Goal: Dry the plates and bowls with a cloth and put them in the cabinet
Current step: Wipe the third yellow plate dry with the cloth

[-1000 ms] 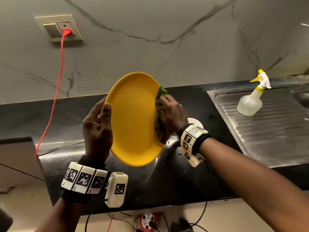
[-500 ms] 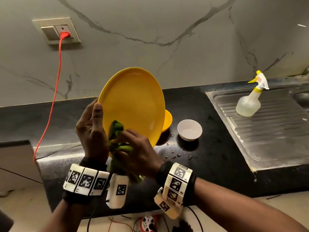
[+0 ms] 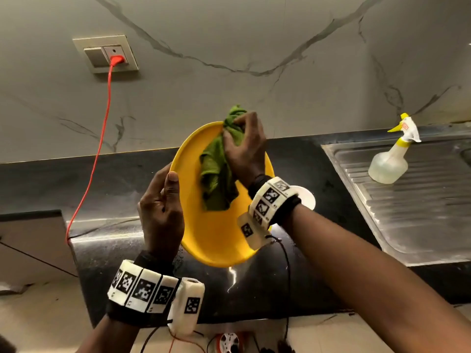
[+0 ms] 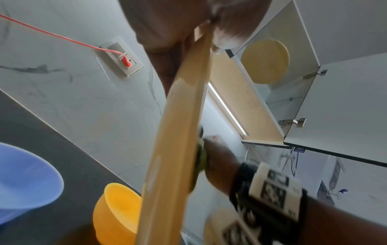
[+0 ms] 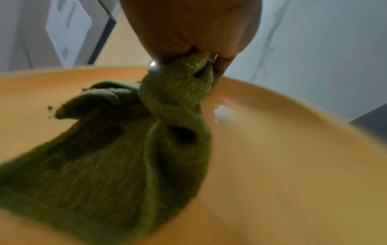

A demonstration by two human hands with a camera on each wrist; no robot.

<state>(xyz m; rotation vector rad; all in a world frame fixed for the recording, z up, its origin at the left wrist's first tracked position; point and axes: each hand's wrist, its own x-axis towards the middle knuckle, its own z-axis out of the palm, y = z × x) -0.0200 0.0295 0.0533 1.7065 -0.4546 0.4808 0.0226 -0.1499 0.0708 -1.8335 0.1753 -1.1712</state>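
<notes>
A yellow plate (image 3: pixel 214 233) is held tilted above the black counter, its inner face toward me. My left hand (image 3: pixel 160 210) grips its left rim, thumb on the front and fingers behind. My right hand (image 3: pixel 243 146) clutches a bunched green cloth (image 3: pixel 216 174) at the plate's upper part, and the cloth hangs down over the plate's face. In the right wrist view the green cloth (image 5: pixel 146 140) lies on the yellow plate (image 5: pixel 282 157). The left wrist view shows the plate (image 4: pixel 178 140) edge-on, with a yellow bowl (image 4: pixel 117 212) and a blue bowl (image 4: pixel 25 179) on the counter.
A white bowl (image 3: pixel 305 197) sits on the counter behind my right wrist. A spray bottle (image 3: pixel 390 159) stands on the steel sink drainboard (image 3: pixel 420 205). A red cable (image 3: pixel 99 151) runs from the wall socket down to the counter's left. The open overhead cabinet (image 4: pixel 272 82) holds a yellow plate.
My right hand with the cloth has swept from the plate's lower left edge up to its top. The plate now faces me more openly, still gripped by my left hand.
</notes>
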